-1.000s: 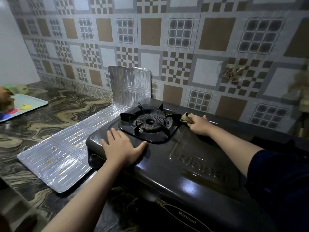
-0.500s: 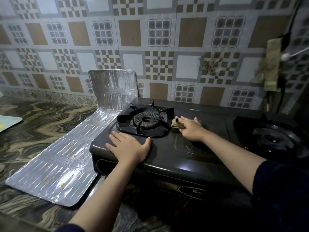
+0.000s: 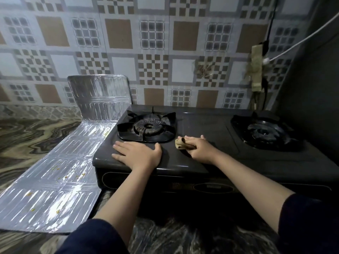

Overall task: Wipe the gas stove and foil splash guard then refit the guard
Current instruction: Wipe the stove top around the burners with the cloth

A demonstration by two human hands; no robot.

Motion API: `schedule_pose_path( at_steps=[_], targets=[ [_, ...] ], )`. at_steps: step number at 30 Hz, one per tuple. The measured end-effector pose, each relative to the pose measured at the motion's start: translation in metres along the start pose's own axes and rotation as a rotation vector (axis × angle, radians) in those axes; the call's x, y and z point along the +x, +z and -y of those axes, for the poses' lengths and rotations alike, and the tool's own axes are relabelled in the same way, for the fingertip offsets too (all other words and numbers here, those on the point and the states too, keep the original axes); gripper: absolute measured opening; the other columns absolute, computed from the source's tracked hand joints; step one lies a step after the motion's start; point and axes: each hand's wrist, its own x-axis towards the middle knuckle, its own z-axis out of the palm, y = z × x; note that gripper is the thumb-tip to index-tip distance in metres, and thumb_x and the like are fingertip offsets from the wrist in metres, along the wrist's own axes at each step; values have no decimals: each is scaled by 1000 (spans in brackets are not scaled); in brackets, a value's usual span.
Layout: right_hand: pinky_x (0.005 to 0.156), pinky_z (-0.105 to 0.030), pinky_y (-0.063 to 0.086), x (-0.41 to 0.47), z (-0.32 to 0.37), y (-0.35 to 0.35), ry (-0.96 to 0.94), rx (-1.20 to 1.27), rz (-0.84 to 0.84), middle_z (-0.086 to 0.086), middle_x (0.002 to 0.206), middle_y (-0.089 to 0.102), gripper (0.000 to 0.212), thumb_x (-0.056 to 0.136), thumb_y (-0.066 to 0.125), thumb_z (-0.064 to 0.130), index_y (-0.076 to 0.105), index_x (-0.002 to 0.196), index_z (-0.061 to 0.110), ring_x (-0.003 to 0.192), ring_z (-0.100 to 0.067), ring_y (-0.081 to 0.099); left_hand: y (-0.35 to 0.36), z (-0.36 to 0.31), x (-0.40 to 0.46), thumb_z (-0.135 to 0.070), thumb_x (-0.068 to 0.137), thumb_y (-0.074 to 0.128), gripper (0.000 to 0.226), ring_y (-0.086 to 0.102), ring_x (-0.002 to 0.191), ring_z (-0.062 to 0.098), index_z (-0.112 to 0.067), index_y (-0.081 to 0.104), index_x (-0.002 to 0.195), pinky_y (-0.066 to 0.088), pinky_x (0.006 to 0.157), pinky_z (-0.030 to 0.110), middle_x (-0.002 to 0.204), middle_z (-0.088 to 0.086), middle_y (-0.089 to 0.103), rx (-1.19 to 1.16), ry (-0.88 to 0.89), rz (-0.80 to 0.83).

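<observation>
A dark two-burner gas stove stands on a marbled counter against a tiled wall. My left hand lies flat, fingers apart, on the stove's front left corner, just in front of the left burner. To the right of that burner, my right hand presses a small crumpled beige cloth onto the stove top. The silver foil splash guard lies mostly flat on the counter left of the stove. Its far panel leans up against the wall. Small yellow food specks dot the foil.
The right burner sits near a dark side wall. A power strip with a white cable hangs on the tiled wall behind the stove. Marbled counter stretches away to the left.
My right hand has drawn the cloth toward me, from beside the left burner's back right to its front right. My view has swung right and pulled back; the left hand stays put.
</observation>
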Motion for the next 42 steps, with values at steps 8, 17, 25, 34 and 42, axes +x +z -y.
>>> schedule_pose_path(
  at_steps=[8,17,25,34,42],
  targets=[
    [119,-20,13,-39,11,-2,8,168,-3,3,139,52,51,87,44,-11,59,129,14,133,-5,38,2,4,2,-70,79,41,110,0,145,44,13,13,147,2,112,62,155,33,6,-34,57,1],
    [99,-45,47,-58,0,-20,147,196,15,-18,106,71,33,72,45,4,70,94,7,106,-29,65,2,8,2,-67,81,40,106,0,146,42,12,13,146,1,112,63,155,32,6,-67,87,-19],
    [65,-26,36,-78,-1,-52,216,119,53,4,67,56,34,85,47,-5,58,67,21,66,-8,50,7,14,-4,-57,84,46,93,10,146,38,7,22,147,5,113,62,155,28,15,-179,176,-143],
    [62,-20,42,-80,-13,-88,327,355,-270,6,78,54,22,96,49,10,51,78,22,76,-11,53,20,1,2,-51,79,45,61,57,113,40,-4,63,113,42,98,54,127,20,58,-209,1001,-503],
    [81,-27,39,-3,-32,-113,227,190,-283,-5,94,59,11,96,49,13,58,102,12,95,-22,55,17,-45,-15,-100,45,14,142,-9,149,20,-10,-6,153,-4,119,51,161,7,-13,180,1039,243]
  ],
)
